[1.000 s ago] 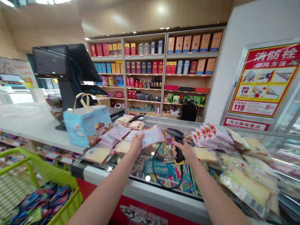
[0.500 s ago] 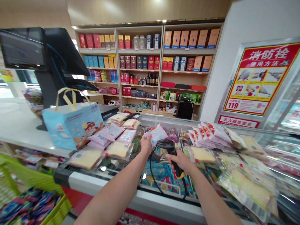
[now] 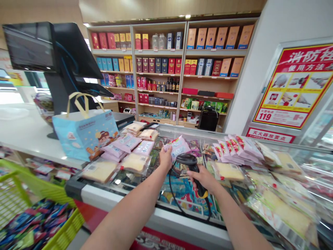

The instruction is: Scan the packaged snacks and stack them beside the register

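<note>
My left hand (image 3: 166, 156) grips the near left edge of a pale pink snack packet (image 3: 180, 147), held above the glass-topped freezer (image 3: 122, 205). In my right hand (image 3: 204, 179) is a black barcode scanner (image 3: 187, 159) with yellow trim, fingers wrapped round its handle. The scanner head points toward the packet, close beside it. Its black cable loops down over the glass. Left of my hands lie more pink packets (image 3: 127, 142) and bagged bread slices (image 3: 136, 163). To the right, several pink packets (image 3: 235, 149) lie overlapped near larger bread bags (image 3: 282, 205).
A blue gift bag (image 3: 85, 133) stands on the white counter (image 3: 23, 128) beside a black checkout monitor (image 3: 28, 47). At lower left is a green basket (image 3: 62, 232) of wrapped items. Behind the freezer rise shelves of boxes (image 3: 158, 74); a red sign (image 3: 296, 86) hangs at right.
The whole view has shifted slightly, so the scene sits a little farther right. Both hands keep their grips, the scanner still beside the packet.
</note>
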The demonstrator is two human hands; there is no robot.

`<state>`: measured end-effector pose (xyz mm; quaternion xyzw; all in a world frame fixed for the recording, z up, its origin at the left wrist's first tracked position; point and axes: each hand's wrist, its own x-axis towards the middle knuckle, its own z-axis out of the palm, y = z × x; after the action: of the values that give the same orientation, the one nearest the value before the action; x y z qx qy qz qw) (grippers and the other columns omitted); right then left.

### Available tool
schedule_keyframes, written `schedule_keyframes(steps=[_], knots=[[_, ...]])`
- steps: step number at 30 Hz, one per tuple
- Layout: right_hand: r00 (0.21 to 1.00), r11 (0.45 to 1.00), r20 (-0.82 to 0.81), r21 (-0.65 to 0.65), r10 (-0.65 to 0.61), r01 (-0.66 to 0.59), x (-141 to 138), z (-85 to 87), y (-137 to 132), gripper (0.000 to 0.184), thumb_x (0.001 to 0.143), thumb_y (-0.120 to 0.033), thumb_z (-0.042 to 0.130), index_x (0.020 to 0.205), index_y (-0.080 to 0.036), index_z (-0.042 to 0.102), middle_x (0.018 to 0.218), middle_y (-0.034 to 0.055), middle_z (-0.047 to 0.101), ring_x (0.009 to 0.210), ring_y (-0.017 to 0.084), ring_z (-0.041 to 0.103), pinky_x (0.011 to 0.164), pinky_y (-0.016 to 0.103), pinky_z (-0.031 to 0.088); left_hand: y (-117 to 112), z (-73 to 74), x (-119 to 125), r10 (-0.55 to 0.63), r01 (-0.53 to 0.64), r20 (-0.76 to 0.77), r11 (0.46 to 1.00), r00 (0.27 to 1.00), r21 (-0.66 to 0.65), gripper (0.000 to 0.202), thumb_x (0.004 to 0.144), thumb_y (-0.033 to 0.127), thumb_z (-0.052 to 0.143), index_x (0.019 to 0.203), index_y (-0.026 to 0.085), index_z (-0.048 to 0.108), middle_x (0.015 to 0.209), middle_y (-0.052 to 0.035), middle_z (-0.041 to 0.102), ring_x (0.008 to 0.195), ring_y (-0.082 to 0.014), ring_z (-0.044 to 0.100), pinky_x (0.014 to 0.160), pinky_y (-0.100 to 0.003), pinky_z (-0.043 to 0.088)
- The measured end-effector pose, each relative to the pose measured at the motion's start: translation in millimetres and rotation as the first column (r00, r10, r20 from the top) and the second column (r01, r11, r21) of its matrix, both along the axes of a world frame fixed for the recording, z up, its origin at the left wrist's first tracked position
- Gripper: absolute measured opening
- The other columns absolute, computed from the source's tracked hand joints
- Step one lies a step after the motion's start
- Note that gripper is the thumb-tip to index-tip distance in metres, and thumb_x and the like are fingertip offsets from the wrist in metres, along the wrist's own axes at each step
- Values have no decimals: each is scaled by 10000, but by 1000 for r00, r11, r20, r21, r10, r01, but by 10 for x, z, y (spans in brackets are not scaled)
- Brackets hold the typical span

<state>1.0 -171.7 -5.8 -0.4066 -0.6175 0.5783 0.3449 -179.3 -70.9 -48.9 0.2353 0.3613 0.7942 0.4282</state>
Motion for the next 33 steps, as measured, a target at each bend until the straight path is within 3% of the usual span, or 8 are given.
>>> schedule_keyframes(steps=[11, 15, 18, 24, 28, 33], knots=[[1000, 1000, -8, -20, 5, -5, -21, 45, -15, 299, 665, -410, 703, 785, -208, 518, 512, -69, 532, 370, 108, 480, 377, 251, 441, -38, 47, 4, -23, 23, 9, 1000, 1000, 4, 330, 606, 280, 775, 850, 163, 586, 747, 0, 677, 654, -137, 650, 709, -307, 538], [999, 1000, -41, -28, -6, 4, -6, 117, -32, 289, 653, -413, 709, 741, -204, 530, 504, -64, 532, 370, 101, 476, 376, 244, 436, -94, 124, 46, -69, 65, -65, 996, 996, -53, 308, 609, 272, 769, 834, 166, 586, 748, 6, 680, 685, -148, 660, 744, -316, 538], [991, 996, -106, -43, -84, 80, 78, 148, -60, 315, 636, -428, 721, 759, -202, 539, 496, -72, 527, 372, 97, 487, 377, 232, 434, -152, 220, 155, -156, 153, -18, 982, 988, -109, 213, 661, 195, 707, 834, 169, 586, 756, -1, 688, 710, -159, 672, 757, -324, 551], [909, 940, -242, -48, -338, 337, 447, 200, -273, 389, 618, -464, 747, 780, -200, 513, 496, -79, 524, 367, 93, 476, 369, 230, 426, -329, 467, 756, -384, 399, 121, 907, 915, -136, 155, 723, 82, 604, 861, 154, 607, 805, -56, 721, 791, -220, 710, 775, -373, 584], [788, 837, -291, -102, -542, 538, 724, 234, -468, 405, 620, -469, 750, 792, -209, 491, 488, -83, 515, 364, 96, 472, 367, 235, 432, -452, 535, 1350, -521, 547, 187, 826, 833, -136, 158, 741, 76, 598, 887, 134, 616, 796, -82, 726, 787, -251, 719, 764, -402, 592], [657, 712, -293, -151, -695, 686, 1012, 230, -671, 355, 644, -426, 741, 777, -219, 484, 477, -73, 513, 361, 103, 477, 367, 237, 439, -566, 547, 2036, -573, 624, 268, 764, 774, -168, 155, 740, 67, 599, 880, 132, 596, 728, -66, 706, 701, -224, 707, 716, -368, 590]])
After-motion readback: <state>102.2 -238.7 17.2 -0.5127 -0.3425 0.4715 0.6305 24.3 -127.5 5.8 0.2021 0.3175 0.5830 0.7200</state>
